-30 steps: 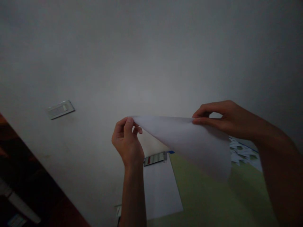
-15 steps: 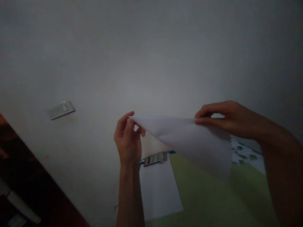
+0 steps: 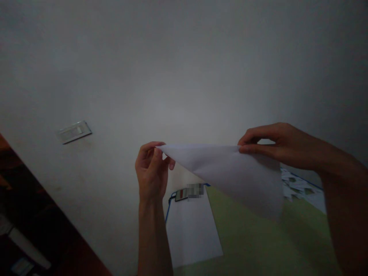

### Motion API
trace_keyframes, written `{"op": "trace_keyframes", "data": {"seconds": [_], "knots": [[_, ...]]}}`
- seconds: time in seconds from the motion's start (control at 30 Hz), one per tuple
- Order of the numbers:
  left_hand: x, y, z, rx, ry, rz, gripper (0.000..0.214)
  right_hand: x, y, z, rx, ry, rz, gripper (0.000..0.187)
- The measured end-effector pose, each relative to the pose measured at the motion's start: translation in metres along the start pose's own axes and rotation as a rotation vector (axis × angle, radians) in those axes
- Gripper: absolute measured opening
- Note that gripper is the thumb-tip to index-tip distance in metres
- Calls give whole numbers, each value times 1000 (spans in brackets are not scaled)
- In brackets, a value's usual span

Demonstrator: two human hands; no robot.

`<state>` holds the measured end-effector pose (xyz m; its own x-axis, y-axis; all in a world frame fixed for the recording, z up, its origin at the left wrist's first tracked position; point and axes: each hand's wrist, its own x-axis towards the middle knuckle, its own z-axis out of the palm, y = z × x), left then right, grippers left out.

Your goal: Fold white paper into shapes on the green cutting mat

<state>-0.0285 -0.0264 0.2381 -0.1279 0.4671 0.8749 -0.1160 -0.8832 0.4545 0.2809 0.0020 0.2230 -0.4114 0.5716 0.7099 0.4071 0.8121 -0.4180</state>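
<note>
Sheet (image 3: 230, 168), white, single: held up in mid-air between the two hands, above a green mat (image 3: 244, 237) on the white tabletop (image 3: 120, 230). Its upper edge is stretched nearly level from side to side, and the long axis is carried along that line. The shape is narrowed to a point at the left and widened toward the right, where a loose, curved flap is hung below the grip.

Left hand (image 3: 152, 170): palm turned toward the viewer, placed at the pointed tip, which is caught between thumb and forefinger; the other fingers are curled behind.

Right hand (image 3: 267, 143): set well apart from the left, thumb and fingertips pinched on the upper edge. By it the broad part is more nearly reached; by the left, only the tip.

Flat sheet (image 3: 195, 234), white: laid on the mat, below the raised piece, beside the left forearm. Card (image 3: 181, 194), dark-rimmed, partly pixelated: placed at its far end.

Cut scraps (image 3: 293, 186), white: heaped at the mat's far right, partly hidden by the right forearm.

Packet (image 3: 75, 132), thin, pale: lying on the tabletop, far left, touched by neither hand; contents cannot be told.
</note>
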Motion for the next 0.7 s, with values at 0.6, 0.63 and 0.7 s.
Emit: {"op": "trace_keyframes", "data": {"seconds": [0.6, 0.63, 0.7], "knots": [[3, -3, -4, 61, 62, 19, 19, -1, 0, 1, 1, 22, 1, 47], [4, -3, -4, 72, 78, 31, 19, -1, -1, 0, 0, 20, -1, 46], [4, -4, -2, 105, 118, 61, 18, -1, -2, 0, 2, 12, -4, 45]]}}
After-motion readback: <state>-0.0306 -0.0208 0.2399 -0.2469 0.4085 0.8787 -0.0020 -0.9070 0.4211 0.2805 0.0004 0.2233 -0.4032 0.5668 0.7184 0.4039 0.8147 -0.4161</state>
